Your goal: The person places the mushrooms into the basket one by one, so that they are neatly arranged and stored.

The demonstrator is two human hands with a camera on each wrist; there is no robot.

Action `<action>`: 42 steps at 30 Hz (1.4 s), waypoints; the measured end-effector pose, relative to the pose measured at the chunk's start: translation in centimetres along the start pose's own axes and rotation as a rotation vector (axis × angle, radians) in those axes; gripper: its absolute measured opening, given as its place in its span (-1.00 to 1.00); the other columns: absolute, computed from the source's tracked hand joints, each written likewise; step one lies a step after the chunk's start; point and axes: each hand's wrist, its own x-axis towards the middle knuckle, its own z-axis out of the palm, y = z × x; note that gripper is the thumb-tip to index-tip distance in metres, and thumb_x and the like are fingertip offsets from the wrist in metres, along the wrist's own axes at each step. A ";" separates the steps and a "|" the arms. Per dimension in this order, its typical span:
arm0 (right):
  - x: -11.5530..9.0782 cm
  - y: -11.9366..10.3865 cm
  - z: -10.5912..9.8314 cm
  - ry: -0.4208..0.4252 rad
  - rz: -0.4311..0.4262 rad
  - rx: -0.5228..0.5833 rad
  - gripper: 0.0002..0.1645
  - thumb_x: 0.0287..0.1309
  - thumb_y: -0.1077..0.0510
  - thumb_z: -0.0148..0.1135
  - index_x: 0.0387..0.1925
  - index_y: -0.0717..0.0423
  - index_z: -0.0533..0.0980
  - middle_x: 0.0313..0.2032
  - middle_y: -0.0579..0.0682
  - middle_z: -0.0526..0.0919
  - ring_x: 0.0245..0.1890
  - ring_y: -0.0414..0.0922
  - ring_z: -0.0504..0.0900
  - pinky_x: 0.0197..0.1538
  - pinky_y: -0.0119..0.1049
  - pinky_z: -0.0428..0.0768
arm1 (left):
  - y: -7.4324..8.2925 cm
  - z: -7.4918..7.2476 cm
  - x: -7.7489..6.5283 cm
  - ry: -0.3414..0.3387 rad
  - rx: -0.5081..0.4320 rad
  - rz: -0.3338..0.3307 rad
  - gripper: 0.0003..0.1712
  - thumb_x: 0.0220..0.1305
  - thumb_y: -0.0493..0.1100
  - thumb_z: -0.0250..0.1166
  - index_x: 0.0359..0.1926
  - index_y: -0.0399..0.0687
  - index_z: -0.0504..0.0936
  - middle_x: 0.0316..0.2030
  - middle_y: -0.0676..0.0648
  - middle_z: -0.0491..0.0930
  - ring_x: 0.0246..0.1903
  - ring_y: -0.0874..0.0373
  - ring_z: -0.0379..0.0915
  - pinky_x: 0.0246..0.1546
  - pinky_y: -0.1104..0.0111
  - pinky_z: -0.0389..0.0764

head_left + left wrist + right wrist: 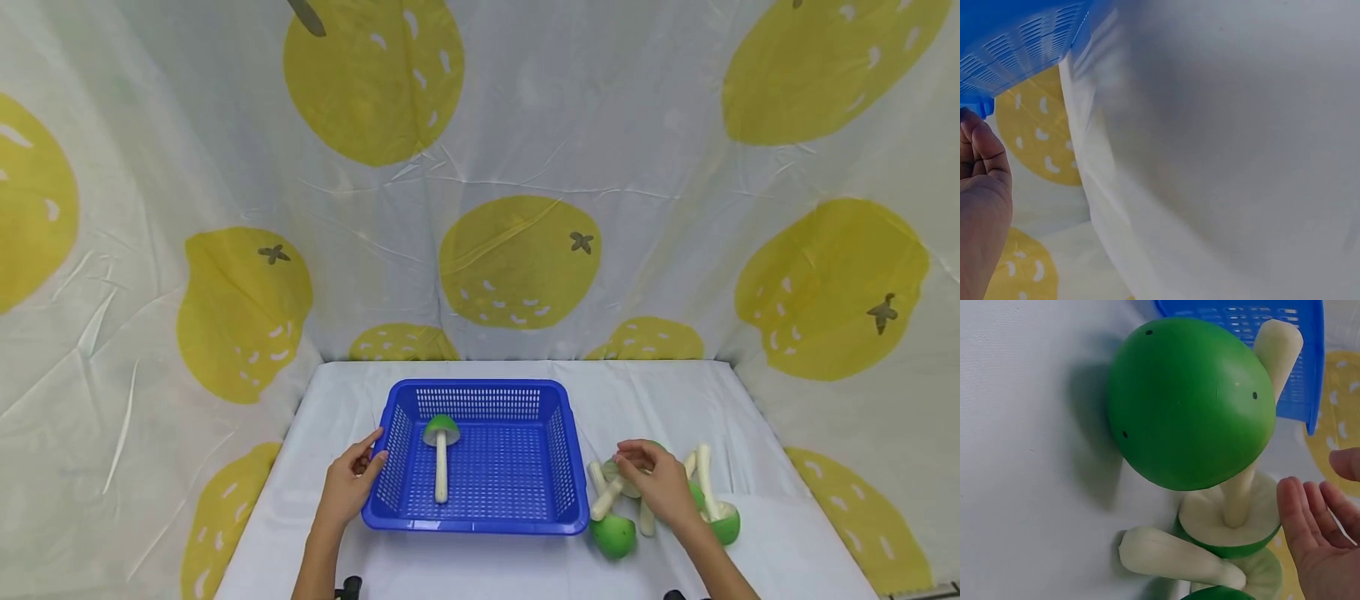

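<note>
The left hand (348, 482) pinches the left rim of the blue perforated basket (476, 527). The right hand (663, 487), fingers loosely bent, thumb apart, holding nothing, is over the green-capped mushrooms (613, 537) right of the basket. They look light, firm and smooth-capped; the stems (607, 498) probably give the surest hold. The basket's raised walls surround open floor right of one lone mushroom (441, 462).

Creased, lemon-printed pale sheets (525, 158) back and flank a white-covered table (637, 396)
</note>
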 end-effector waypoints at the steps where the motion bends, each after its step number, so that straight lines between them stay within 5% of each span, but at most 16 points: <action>1: -0.1 0.1 0.1 0.004 0.002 0.002 -0.66 0.35 0.02 0.37 0.03 0.13 0.65 -0.14 0.00 0.78 -0.18 -0.37 0.70 -0.04 -0.53 0.56 | 0.0 0.0 0.0 -0.006 -0.002 -0.008 -0.49 0.38 -0.12 0.39 0.33 0.01 0.61 -0.33 -0.02 0.52 -0.39 0.23 0.39 -0.36 0.47 0.47; 26: -2.7 1.2 2.0 0.109 0.109 -0.052 -0.79 0.20 0.18 0.48 -0.18 0.21 0.70 -0.28 0.04 0.78 -0.36 -0.33 0.68 -0.20 -0.48 0.64 | 0.0 -0.1 -0.1 -0.030 -0.018 -0.047 -0.50 0.42 -0.10 0.36 0.35 0.11 0.60 -0.29 -0.04 0.51 -0.35 0.19 0.42 -0.30 0.47 0.49; 42: -3.9 1.7 3.3 0.080 0.281 -0.112 -0.59 0.24 -0.18 0.42 -0.28 0.11 0.75 -0.43 -0.08 0.76 -0.41 -0.23 0.64 -0.31 -0.39 0.52 | -0.1 -0.1 -0.1 -0.032 -0.060 -0.064 -0.49 0.43 -0.08 0.34 0.36 0.14 0.58 -0.29 -0.05 0.53 -0.37 0.21 0.41 -0.32 0.46 0.48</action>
